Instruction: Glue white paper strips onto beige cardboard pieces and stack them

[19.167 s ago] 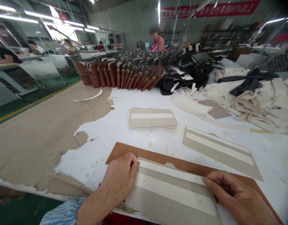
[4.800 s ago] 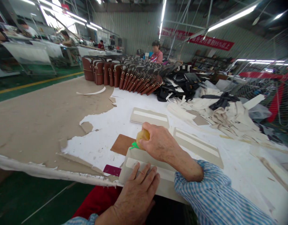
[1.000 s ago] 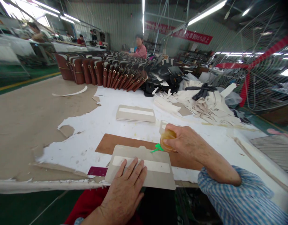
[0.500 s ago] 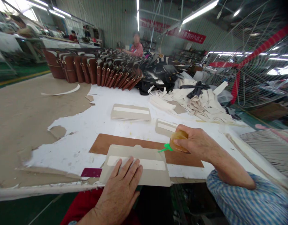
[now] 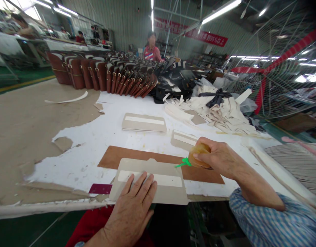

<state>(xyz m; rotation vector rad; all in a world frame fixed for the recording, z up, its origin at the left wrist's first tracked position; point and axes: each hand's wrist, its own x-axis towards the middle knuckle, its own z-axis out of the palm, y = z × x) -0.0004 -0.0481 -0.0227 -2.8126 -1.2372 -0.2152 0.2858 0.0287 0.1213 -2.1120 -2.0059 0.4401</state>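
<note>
Our left hand (image 5: 133, 206) lies flat, fingers spread over a stiff, smooth beige card (image 5: 165, 195) at the table's near edge, grasping nothing. The card is a long rectangle with rounded corners, a small tab on its far edge and a white strip (image 5: 168, 180) along its length.

With that card as our clock's centre, a flat purple piece (image 5: 100, 189) sits at nine o'clock. At two, our right hand (image 5: 219, 157), below a gathered blue-and-white checked sleeve (image 5: 271, 212), is curled around a rounded, amber bottle (image 5: 199, 154). Its thin green nozzle (image 5: 185, 162) points left, the tip at the card's far right corner; we cannot tell whether they touch. A flat brown strip (image 5: 117, 157) runs along the card's far side, partly covered by it.

At one o'clock lies a second beige card (image 5: 178, 139); at twelve, a neat stack of cards (image 5: 144, 126). The table (image 5: 114, 133) has a white covering, ragged where tan shows at left.

Farther off, crumpled cream scraps (image 5: 222, 111) heap between one and two, and buckled brown bags (image 5: 98, 75) stand at eleven.
</note>
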